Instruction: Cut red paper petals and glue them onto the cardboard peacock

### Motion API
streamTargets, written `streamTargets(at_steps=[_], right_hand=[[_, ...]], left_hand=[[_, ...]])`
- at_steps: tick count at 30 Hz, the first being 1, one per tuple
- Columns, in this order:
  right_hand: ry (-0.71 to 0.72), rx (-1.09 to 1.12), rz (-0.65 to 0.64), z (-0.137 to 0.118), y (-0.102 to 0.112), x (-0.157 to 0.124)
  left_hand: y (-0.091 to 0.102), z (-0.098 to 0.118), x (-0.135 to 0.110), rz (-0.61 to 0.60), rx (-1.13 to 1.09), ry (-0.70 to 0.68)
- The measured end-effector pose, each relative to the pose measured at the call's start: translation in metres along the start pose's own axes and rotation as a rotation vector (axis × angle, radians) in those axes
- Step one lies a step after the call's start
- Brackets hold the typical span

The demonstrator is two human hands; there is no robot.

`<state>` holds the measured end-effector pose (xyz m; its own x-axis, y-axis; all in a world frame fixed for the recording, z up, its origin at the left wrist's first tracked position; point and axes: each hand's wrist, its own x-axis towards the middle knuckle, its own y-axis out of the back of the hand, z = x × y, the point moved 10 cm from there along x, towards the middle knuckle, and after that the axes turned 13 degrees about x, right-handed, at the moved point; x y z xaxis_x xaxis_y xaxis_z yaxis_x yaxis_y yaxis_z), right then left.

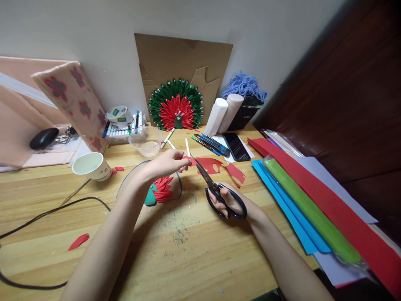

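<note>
My left hand (173, 162) pinches a small piece of red paper (188, 159) over the middle of the table. Black-handled scissors (208, 179) are in my right hand (228, 200), with fingers and thumb through the loops. The blade tips reach up to the red piece at my left fingertips. Beyond the blades lies a red scrap (210, 164) with cut-out gaps. Partly hidden behind my left forearm is a green bird-like body (151, 195) with layered red petals (163, 189), resting on a round, blue-edged clear sheet.
A finished-looking green and red peacock (177, 106) leans at the back on cardboard (184, 54). A paper cup (91, 166), plastic bowl (145, 142), pens (206, 144) and phone (237, 146) stand around. Coloured sheets (326, 200) lie right; a black cable (56, 209) crosses left.
</note>
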<state>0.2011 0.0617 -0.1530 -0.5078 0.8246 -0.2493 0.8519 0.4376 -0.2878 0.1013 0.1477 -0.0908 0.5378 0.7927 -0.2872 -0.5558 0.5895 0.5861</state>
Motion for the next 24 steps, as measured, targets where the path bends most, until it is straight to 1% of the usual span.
streamTargets(at_steps=[4,10,14,18,24], right_hand=[[-0.015,0.032,0.016,0.001,0.0,0.001],[-0.006,0.022,0.039,0.001,0.002,0.001],[-0.004,0.031,0.005,0.004,-0.002,0.0],[-0.034,0.063,-0.029,0.011,-0.006,0.002],[-0.036,0.109,-0.049,0.011,-0.009,0.005]], left_hand=[[-0.002,-0.002,0.003,0.021,-0.065,-0.012],[-0.004,-0.001,0.008,0.058,-0.147,-0.046],[-0.003,0.0,0.008,0.067,-0.158,-0.033],[-0.005,0.0,0.009,0.054,-0.168,-0.031],[-0.009,-0.001,0.012,0.038,-0.179,-0.056]])
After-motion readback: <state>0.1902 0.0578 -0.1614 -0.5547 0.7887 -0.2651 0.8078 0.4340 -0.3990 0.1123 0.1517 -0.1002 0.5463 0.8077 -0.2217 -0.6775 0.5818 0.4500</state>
